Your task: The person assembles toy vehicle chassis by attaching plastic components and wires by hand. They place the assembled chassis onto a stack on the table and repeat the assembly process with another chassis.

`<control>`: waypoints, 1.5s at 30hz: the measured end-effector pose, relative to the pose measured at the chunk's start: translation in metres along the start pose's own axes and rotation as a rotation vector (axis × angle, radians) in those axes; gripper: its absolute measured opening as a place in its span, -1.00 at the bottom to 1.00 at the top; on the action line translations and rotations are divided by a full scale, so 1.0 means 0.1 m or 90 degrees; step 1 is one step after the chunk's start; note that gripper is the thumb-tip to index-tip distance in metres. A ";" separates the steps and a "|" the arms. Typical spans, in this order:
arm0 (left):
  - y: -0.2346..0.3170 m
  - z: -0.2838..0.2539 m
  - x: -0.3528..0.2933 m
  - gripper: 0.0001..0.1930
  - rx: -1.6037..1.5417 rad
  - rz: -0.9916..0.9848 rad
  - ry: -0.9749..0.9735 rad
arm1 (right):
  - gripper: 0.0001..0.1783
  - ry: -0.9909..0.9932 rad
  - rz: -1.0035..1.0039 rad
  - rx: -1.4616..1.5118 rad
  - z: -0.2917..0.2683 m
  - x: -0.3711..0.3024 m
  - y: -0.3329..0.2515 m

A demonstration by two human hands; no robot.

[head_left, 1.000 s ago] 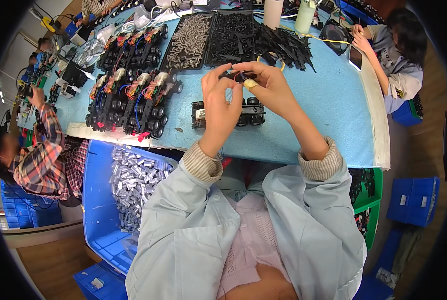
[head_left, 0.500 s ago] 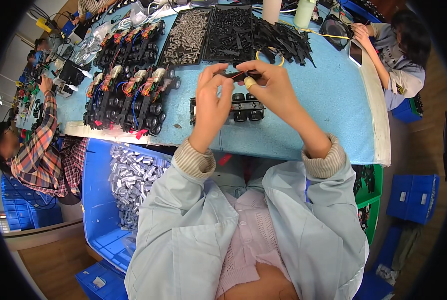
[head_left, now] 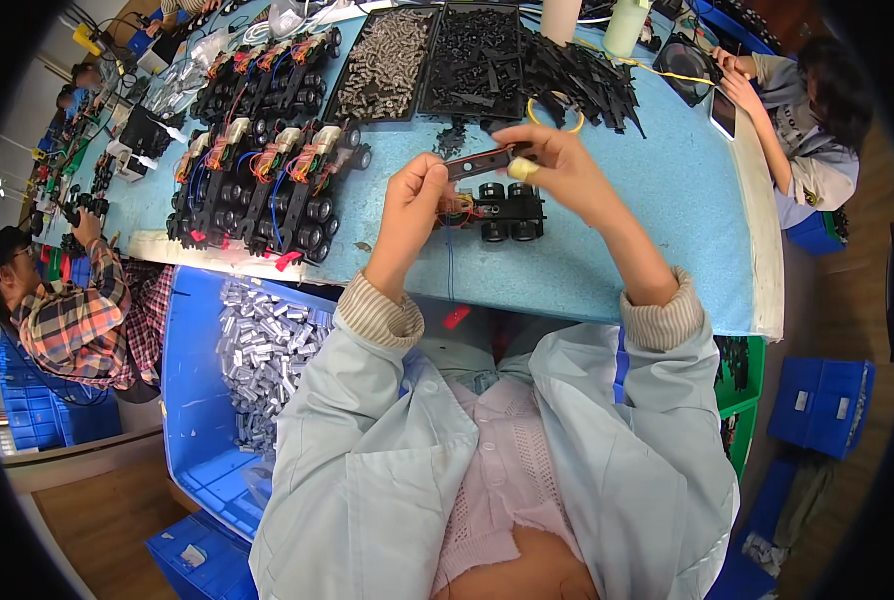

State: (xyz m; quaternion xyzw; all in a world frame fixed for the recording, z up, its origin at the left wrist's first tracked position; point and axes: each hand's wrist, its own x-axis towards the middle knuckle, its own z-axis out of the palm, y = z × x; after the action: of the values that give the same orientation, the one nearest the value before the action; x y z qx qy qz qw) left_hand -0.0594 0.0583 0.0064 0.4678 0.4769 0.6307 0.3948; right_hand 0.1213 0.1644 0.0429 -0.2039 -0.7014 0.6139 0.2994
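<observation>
A long black plastic piece with holes [head_left: 480,164] is held up between my two hands. My left hand [head_left: 414,200] pinches its left end between thumb and fingers. My right hand [head_left: 559,168], with a yellow wrap on one finger, is closed at its right end. Just below lies a small black wheeled chassis [head_left: 512,209] on the blue table mat. Coloured wires bunch at its left end, and a thin blue wire hangs over the table edge toward a red tag [head_left: 456,317].
Several wired chassis [head_left: 267,190] stand in rows to the left. Behind my hands are a tray of metal parts [head_left: 384,65], a tray of black parts [head_left: 475,70] and a yellow ring [head_left: 555,113]. A blue bin [head_left: 192,400] holds silver pieces. Co-workers sit on both sides.
My left hand has shifted down and left, so the black piece shows more fully between my hands. The view has shifted slightly. At the left, a co-worker's arm has lowered.
</observation>
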 end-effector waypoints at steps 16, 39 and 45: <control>-0.09 0.30 -0.04 -0.89 0.496 0.362 0.154 | -0.80 0.090 -0.248 -0.711 0.09 -0.26 0.22; 0.16 0.11 -0.46 -0.91 0.521 0.207 -0.101 | -0.77 0.208 0.251 -0.879 -0.98 0.59 0.42; 0.15 0.13 -0.45 -0.91 0.672 0.279 -0.128 | -0.81 0.171 -0.036 -0.792 -0.89 0.19 0.12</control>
State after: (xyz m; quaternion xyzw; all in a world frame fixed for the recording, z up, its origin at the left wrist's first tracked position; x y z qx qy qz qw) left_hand -0.0363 0.0150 0.0126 0.7470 0.5788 0.3270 0.0117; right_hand 0.1656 0.2447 0.0404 -0.3965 -0.8881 0.0524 0.2265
